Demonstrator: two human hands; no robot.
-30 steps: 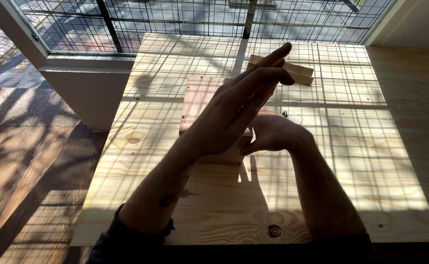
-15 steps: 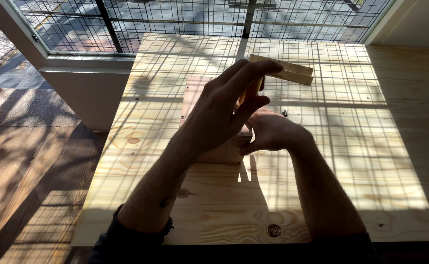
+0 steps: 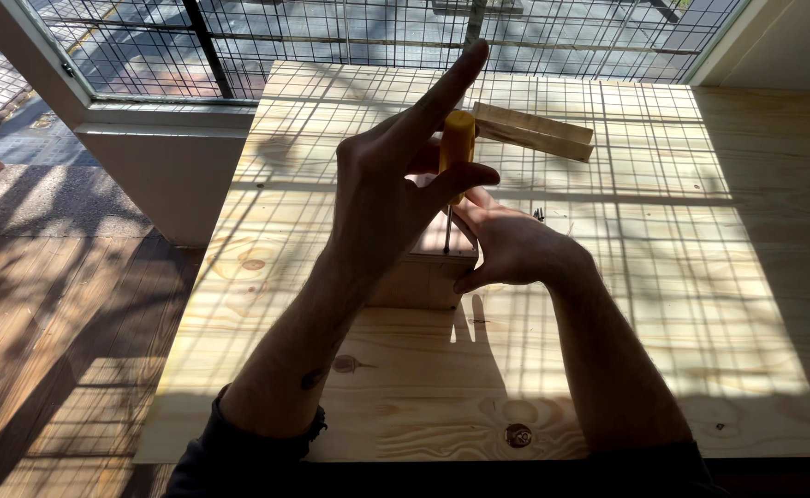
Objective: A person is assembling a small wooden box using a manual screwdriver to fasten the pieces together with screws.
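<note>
Fingers (image 3: 465,175) pinch screwdriver (image 3: 456,148) above block (image 3: 423,277).

Screwdriver (image 3: 456,148) on block (image 3: 423,277), plank (image 3: 534,131) behind.

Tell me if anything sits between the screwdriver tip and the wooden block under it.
Nothing visible does. The left hand holds the yellow-handled screwdriver upright, its shaft running straight down to the wooden block. The right hand steadies things beside the shaft, not under the tip. The exact contact point is too shadowed to see.
</note>
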